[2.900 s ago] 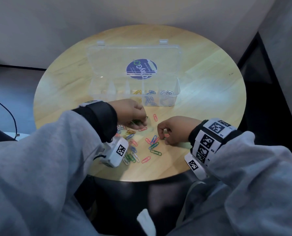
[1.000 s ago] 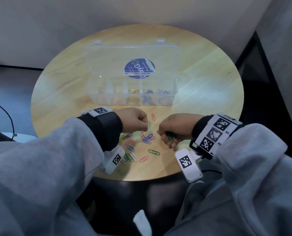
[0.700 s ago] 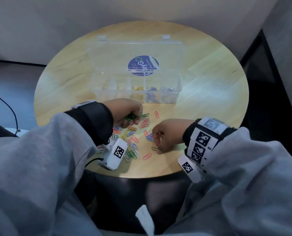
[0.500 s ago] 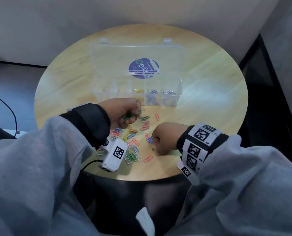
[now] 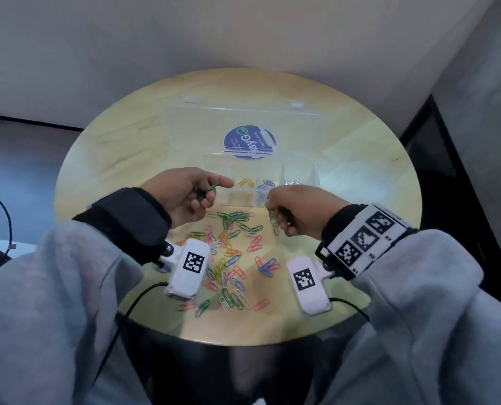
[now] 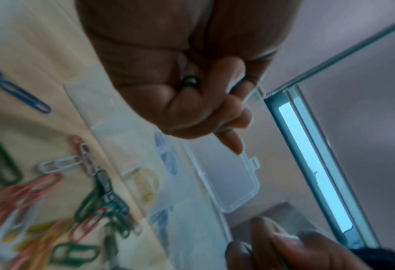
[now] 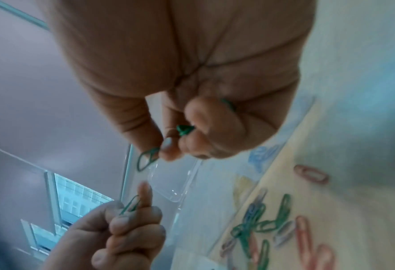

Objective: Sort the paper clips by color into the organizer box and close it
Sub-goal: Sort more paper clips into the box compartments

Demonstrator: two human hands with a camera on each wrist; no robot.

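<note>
Both hands, left hand [image 5: 185,194] and right hand [image 5: 294,213], pinch green clips [image 5: 205,192], raised toward the box [image 5: 302,182] at 12 o'clock, probably to drop.

Soft, even light is seen throughout; glare is cast on the table [image 5: 360,176] toward 2 o'clock. Wrist views are blurred, edges bowed.

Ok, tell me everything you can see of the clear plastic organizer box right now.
The clear plastic organizer box sits on the round wooden table, beyond the loose pile of clips. Its hinged lid is open, bearing a round blue sticker, with two latch tabs on its far edge. Dividers split the base: yellow clips, blue clips and silver clips lie in separate compartments. Both hands hover at its front, holding green clips.
</note>
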